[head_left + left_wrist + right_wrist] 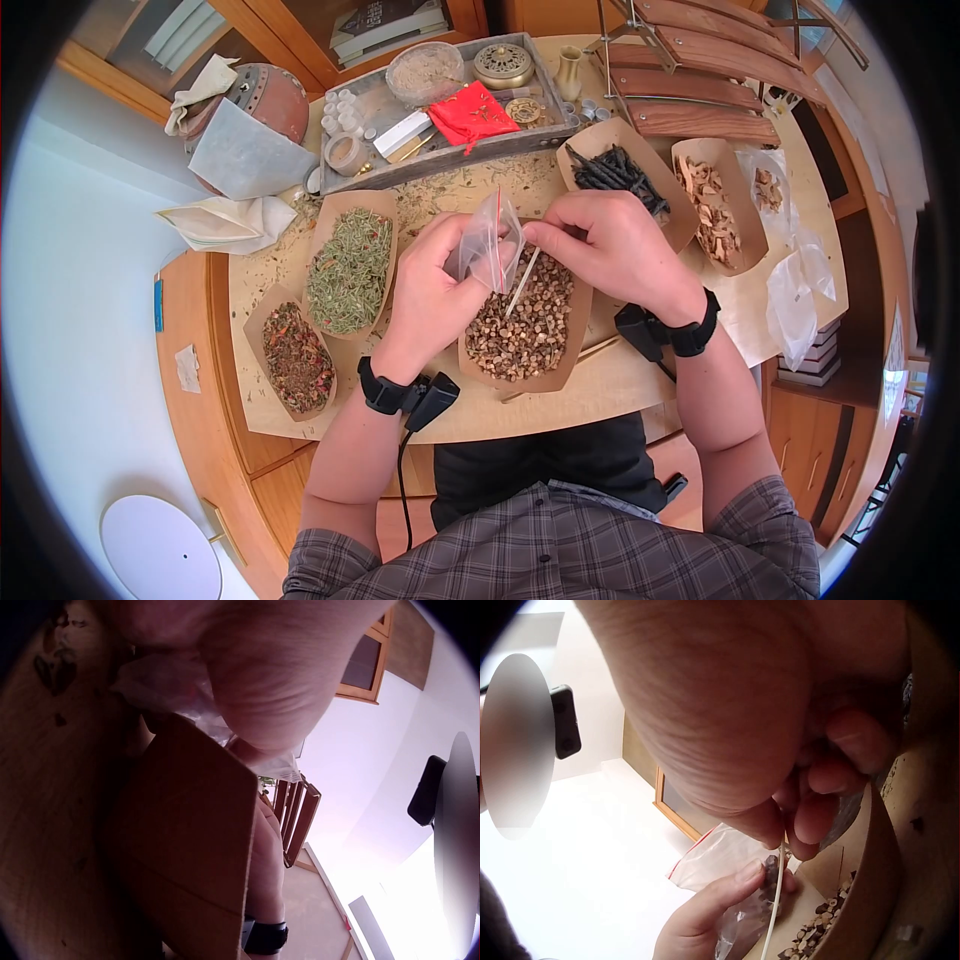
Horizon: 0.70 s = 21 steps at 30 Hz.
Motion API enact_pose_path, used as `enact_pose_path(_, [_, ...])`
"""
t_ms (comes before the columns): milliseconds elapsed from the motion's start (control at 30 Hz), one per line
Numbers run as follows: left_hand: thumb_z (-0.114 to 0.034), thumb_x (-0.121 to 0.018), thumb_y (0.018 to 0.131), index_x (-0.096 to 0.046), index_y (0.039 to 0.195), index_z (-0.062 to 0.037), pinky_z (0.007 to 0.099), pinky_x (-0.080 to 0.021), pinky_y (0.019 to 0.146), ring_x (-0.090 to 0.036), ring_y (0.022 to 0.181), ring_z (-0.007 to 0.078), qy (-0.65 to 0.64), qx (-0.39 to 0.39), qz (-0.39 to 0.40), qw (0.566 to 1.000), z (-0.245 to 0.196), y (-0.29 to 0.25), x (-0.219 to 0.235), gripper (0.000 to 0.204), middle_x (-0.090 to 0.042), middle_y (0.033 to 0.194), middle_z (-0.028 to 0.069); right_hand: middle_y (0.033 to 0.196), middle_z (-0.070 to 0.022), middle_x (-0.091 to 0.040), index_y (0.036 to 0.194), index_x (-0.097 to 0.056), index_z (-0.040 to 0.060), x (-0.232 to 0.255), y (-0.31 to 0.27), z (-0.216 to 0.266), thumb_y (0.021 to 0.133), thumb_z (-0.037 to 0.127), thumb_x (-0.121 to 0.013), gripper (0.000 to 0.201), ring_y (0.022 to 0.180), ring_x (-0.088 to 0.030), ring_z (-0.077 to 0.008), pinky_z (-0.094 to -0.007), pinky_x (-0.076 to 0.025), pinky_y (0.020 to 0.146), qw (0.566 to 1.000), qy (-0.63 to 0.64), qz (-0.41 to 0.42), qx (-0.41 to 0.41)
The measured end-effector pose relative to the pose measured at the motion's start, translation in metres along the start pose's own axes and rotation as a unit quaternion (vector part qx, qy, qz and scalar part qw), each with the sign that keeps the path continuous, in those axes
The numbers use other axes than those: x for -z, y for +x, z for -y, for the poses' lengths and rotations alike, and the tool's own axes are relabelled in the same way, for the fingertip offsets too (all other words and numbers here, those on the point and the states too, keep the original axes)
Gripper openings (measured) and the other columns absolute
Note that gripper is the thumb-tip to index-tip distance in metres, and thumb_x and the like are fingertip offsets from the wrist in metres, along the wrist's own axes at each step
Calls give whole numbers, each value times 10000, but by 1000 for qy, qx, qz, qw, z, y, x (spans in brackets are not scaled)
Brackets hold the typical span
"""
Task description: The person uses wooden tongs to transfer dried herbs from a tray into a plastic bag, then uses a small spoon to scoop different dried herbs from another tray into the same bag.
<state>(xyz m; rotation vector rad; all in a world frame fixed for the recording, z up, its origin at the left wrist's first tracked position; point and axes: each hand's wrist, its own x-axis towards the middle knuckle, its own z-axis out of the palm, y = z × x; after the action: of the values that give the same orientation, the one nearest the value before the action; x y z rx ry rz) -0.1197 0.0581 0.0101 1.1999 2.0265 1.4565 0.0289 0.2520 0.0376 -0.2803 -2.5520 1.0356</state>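
Over a brown paper tray (pixel 570 365) of chopped dried pieces (pixel 520 340), my left hand (pixel 425 290) grips a clear zip bag (pixel 492 240) with a red line along its mouth. In the right wrist view, a dark lump (pixel 771 874) shows by the left thumb at the bag (pixel 712 855). My right hand (pixel 625 250) pinches a thin white stick (pixel 524 280) between thumb and fingertips, close beside the bag. The stick (pixel 775 915) slants downward over the tray. The left wrist view shows mostly the palm (pixel 277 682) and the tray's side (pixel 187 840).
Paper trays hold green dried herb (pixel 350 270), reddish flower mix (pixel 295 360), black sticks (pixel 615 175) and pale slices (pixel 710 210). A grey wooden tray (pixel 450 165) carries a red pouch (pixel 472 118) and small containers. A folded wooden chair (pixel 700 75) stands back right; plastic bags (pixel 800 290) lie right.
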Motion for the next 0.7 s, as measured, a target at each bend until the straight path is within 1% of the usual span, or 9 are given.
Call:
enact_pose_path(100, [-234,-847,1000,-759,1191,-17,359,-555,870,-696,954,220,-13,15,6,1000,1,0,0,303,-735,1033,93,760,-202,-696,838,-760,13,-1,0,0,1012,295,-794,333,737,-690,-416,-484,-547,673,1000,2,-3,3])
enact_pose_path(233, [-236,-843,1002,-758,1190,-16,361,-554,874,-695,958,223,-11,10,6,1000,1,0,0,302,-733,1033,93,759,-201,-696,841,-762,14,0,0,0,1011,291,-795,327,735,-691,-416,-482,-549,674,1000,4,-1,1])
enact_pose_path(300, [-177,-846,1019,-754,1209,-30,288,-523,816,-648,911,104,6,-23,3,1000,4,0,0,257,-689,1030,20,760,-201,-696,842,-762,14,-1,0,-1,1011,289,-795,325,734,-691,-416,-481,-549,673,1000,3,-3,3])
enact_pose_path(333, [-177,-846,1019,-754,1209,-30,288,-523,816,-648,911,104,6,-23,3,1000,4,0,0,257,-689,1030,20,760,-201,-697,843,-762,14,-1,0,-1,1011,288,-795,323,733,-691,-416,-481,-550,672,1000,3,-5,6])
enact_pose_path(533, [-177,-849,1013,-755,1201,-30,294,-525,833,-648,923,110,10,-30,0,1000,3,0,0,256,-695,1033,26,766,-201,-702,849,-766,14,-1,0,-1,1011,282,-793,314,737,-696,-415,-479,-552,674,1000,2,-3,5])
enact_pose_path(600, [-229,-843,997,-764,1199,-22,365,-551,883,-694,969,231,4,-4,2,1000,0,0,1,300,-737,1035,95,768,-201,-704,851,-768,14,-1,0,0,1010,281,-793,312,739,-697,-414,-478,-554,675,1000,3,-3,5])
enact_pose_path(700, [-228,-843,997,-765,1197,-22,364,-550,882,-693,965,231,2,-9,1,1000,1,0,0,298,-735,1030,94,771,-201,-706,854,-771,14,-1,-1,-1,1009,280,-794,308,742,-700,-414,-477,-555,677,1000,4,-3,7])
